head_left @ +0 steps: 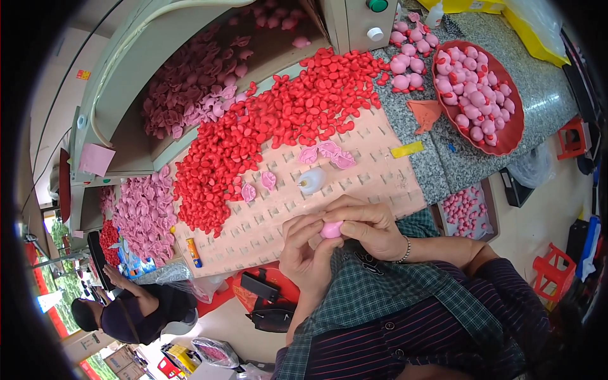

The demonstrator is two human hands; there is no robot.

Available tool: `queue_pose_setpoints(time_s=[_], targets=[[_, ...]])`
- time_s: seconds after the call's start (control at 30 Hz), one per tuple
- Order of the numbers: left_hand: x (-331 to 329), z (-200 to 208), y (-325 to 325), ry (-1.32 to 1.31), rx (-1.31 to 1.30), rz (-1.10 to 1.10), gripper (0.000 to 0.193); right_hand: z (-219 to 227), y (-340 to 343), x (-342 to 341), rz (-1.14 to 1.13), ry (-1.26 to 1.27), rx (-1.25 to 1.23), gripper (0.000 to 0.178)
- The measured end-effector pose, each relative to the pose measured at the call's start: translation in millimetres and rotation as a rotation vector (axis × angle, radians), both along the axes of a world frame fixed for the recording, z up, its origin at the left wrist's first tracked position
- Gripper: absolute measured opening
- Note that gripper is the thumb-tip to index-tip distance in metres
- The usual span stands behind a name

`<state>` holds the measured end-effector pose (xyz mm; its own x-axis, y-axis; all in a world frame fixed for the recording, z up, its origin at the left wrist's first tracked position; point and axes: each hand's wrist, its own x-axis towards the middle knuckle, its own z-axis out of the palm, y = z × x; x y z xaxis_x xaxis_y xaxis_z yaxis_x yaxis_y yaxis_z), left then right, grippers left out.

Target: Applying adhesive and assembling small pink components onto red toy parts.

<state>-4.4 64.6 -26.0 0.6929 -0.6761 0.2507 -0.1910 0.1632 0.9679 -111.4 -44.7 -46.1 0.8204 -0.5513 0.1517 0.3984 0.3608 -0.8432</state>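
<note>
Close in front of me, my left hand [305, 248] and my right hand [370, 229] are both closed around a small rounded pink plastic piece [330, 230]. Fingertips of both hands pinch it and hide part of it. Just beyond them a small translucent squeeze bottle [311, 182] rests on the pale pink mat [373, 171]. Several loose flat pink pieces [268, 181] lie around the bottle. Past those spreads a large heap of small glossy red pieces [285, 104].
At the right stands a red scalloped dish [518, 130] full of round pink figures. More pink figures [405, 63] stand beside it. Pink pieces [149, 215] are piled at left near a glue tube [194, 252]. A grey metal housing [354, 28] rises behind. Another person [142, 310] sits at left.
</note>
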Motion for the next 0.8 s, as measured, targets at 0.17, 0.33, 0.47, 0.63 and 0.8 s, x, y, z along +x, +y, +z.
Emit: queue_pose_setpoints(time_s=[0.17, 0.33, 0.47, 0.63, 0.8], targets=[[0.9, -4.4, 1.1, -0.146, 0.036, -0.009, 0.033, -0.1, 2.2, -0.5, 0.007, -0.021, 0.159, 0.025], [3.9, -3.4, -4.4, -0.202, -0.001, -0.069, 0.030, 1.2, -3.4, -0.1, 0.011, 0.009, 0.105, 0.025], [5.1, -10.0, -0.7, -0.162, -0.041, -0.047, 0.025, 6.9, -2.4, 0.5, 0.040, 0.079, 0.189, 0.025], [1.5, -9.2, 0.2, 0.002, -0.018, -0.016, 0.019, 14.2, -4.4, 4.1, 0.077, 0.163, 0.345, 0.024], [4.6, 2.3, -3.1, 0.446, 0.031, 0.007, 0.014, 7.4, -13.5, 8.4, 0.023, 0.226, 0.121, 0.023]])
